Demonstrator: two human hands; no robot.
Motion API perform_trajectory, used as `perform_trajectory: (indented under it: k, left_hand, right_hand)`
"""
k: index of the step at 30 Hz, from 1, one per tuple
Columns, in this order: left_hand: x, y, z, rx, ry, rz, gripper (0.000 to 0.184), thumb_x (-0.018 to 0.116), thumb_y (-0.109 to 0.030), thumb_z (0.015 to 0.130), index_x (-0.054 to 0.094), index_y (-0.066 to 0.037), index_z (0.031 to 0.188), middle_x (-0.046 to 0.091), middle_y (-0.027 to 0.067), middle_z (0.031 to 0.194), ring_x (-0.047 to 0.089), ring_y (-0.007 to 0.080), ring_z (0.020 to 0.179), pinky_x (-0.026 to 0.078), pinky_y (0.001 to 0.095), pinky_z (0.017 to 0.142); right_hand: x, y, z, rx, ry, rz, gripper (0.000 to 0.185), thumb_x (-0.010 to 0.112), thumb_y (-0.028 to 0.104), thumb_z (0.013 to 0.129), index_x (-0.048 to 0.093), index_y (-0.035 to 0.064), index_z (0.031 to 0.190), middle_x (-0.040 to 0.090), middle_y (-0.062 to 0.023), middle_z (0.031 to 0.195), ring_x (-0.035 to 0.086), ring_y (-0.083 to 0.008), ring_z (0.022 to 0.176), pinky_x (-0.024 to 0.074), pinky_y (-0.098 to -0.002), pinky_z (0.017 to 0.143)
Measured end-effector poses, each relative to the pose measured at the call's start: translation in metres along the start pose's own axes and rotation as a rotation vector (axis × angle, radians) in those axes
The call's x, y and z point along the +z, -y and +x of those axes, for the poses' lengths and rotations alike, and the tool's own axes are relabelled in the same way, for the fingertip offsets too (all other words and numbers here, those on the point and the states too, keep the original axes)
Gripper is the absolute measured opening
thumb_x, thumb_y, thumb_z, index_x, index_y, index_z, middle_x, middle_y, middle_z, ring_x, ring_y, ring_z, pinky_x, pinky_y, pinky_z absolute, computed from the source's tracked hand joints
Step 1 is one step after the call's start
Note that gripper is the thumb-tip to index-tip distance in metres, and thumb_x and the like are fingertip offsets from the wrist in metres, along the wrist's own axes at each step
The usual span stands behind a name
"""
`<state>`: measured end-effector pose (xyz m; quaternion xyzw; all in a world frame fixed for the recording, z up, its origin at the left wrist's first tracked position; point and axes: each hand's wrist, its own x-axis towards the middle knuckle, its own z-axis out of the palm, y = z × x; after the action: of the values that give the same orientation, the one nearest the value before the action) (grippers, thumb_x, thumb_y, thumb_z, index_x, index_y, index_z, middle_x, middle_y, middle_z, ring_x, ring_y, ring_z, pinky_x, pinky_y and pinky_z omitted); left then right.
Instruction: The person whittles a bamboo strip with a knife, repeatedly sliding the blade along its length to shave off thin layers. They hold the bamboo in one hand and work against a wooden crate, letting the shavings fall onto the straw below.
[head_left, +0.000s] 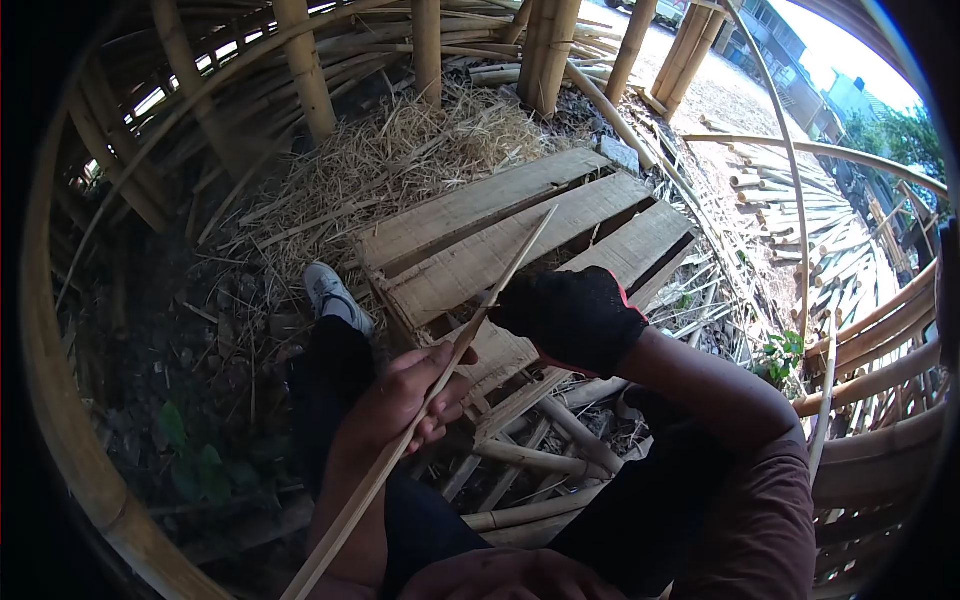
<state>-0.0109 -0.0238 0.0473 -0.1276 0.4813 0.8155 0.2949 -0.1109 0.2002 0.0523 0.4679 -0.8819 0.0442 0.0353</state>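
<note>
A long, thin bamboo strip (375,480) runs diagonally from the bottom of the view up over a low slatted wooden bench (470,270), its far end tapering to a point. My bare left hand (415,395) is wrapped around the strip at about its middle. Against the strip's upper part is my right hand (570,315), in a dark glove with red trim, its fingers curled closed. What that hand grips is hidden by the glove and shadow; a small sliver shows beside the strip at its fingertips.
Straw and shavings (430,140) lie heaped behind the bench. Upright bamboo poles (425,50) stand at the back. Cut bamboo lengths (790,225) are spread on the ground to the right. My left shoe (335,290) rests beside the bench, and bent bamboo pieces curve around the edges.
</note>
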Motion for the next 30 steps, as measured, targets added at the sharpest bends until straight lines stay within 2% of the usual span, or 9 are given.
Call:
perform_trajectory:
  k: [4,8,11,15,23,25,26,28,30]
  left_hand:
    - [-0.001,0.003,0.003,-0.014,0.036,-0.079,0.041,0.039,-0.037,0.108,0.048,0.001,0.12,0.039,-0.004,0.058,0.036,0.0029,0.036,0.034,0.018,0.03]
    - [-0.004,0.008,0.006,-0.023,0.059,0.018,0.043,0.038,-0.037,0.108,0.048,0.002,0.122,0.04,-0.0036,0.057,0.036,0.0036,0.037,0.034,0.0184,0.031]
    - [-0.002,0.009,0.007,-0.036,0.023,0.106,0.041,0.039,-0.038,0.108,0.048,0.001,0.118,0.041,-0.0034,0.057,0.036,0.0042,0.038,0.035,0.0185,0.032]
    - [0.0,0.005,0.004,-0.04,0.035,0.167,0.038,0.038,-0.039,0.108,0.048,-0.003,0.112,0.04,-0.0036,0.057,0.036,0.0041,0.038,0.034,0.0182,0.032]
    - [0.002,0.009,0.004,-0.076,0.032,-0.04,0.034,0.035,-0.037,0.109,0.046,-0.004,0.108,0.037,-0.0043,0.055,0.034,0.0028,0.034,0.032,0.0175,0.028]
    - [0.0,0.01,0.006,-0.022,0.077,-0.29,0.033,0.032,-0.033,0.11,0.046,-0.003,0.108,0.037,-0.0051,0.055,0.033,0.0008,0.033,0.032,0.0158,0.026]
    - [-0.002,0.01,0.006,-0.021,0.077,-0.285,0.033,0.032,-0.033,0.11,0.046,-0.003,0.108,0.037,-0.0051,0.055,0.033,0.0008,0.033,0.032,0.0158,0.026]
    - [-0.005,0.012,0.008,-0.015,0.126,-0.316,0.032,0.03,-0.03,0.111,0.045,-0.002,0.109,0.036,-0.0061,0.055,0.033,-0.0006,0.033,0.033,0.0143,0.026]
    - [-0.008,0.012,0.011,-0.011,0.151,-0.341,0.032,0.031,-0.031,0.111,0.044,-0.002,0.109,0.037,-0.0063,0.055,0.034,-0.0004,0.033,0.033,0.0146,0.026]
  right_hand:
    - [-0.001,0.008,-0.007,0.077,0.068,-0.002,0.03,0.059,0.025,0.091,0.069,0.024,0.12,0.067,-0.0017,0.107,0.07,-0.0217,0.09,0.0562,-0.0367,0.066]
    - [0.0,-0.002,-0.004,-0.038,0.076,0.019,0.027,0.057,0.03,0.095,0.068,0.0248,0.12,0.069,-0.0014,0.099,0.071,-0.0204,0.085,0.0551,-0.0364,0.062]
    - [-0.005,0.0,-0.002,0.169,0.285,-0.025,0.027,0.055,0.033,0.097,0.067,0.026,0.121,0.07,-0.0016,0.093,0.071,-0.0201,0.081,0.0536,-0.036,0.059]
    - [0.022,-0.062,-0.008,0.128,0.112,-0.124,0.028,0.055,0.024,0.097,0.066,0.0269,0.123,0.07,0.0,0.099,0.071,-0.0201,0.08,0.0549,-0.0358,0.059]
    - [0.006,-0.009,-0.006,-0.005,0.131,-0.066,0.035,0.06,0.015,0.09,0.067,0.027,0.123,0.065,-0.0006,0.098,0.069,-0.0216,0.078,0.0558,-0.0372,0.058]
    - [0.02,-0.027,0.004,-0.099,-0.086,-0.126,0.031,0.06,0.019,0.093,0.067,0.0263,0.122,0.067,-0.0018,0.095,0.07,-0.0232,0.077,0.0552,-0.0386,0.058]
    - [0.025,-0.042,0.01,-0.097,-0.09,-0.126,0.031,0.06,0.019,0.093,0.067,0.0263,0.122,0.067,-0.0018,0.095,0.07,-0.0232,0.077,0.0552,-0.0386,0.058]
    - [0.028,-0.074,0.014,0.205,0.056,-0.163,0.026,0.057,0.023,0.097,0.068,0.0262,0.121,0.069,-0.003,0.089,0.07,-0.0251,0.077,0.0556,-0.0393,0.061]
    - [0.034,-0.081,0.01,0.202,-0.011,0.011,0.025,0.052,0.026,0.101,0.068,0.0254,0.12,0.071,-0.0045,0.084,0.071,-0.0265,0.078,0.0563,-0.0399,0.064]
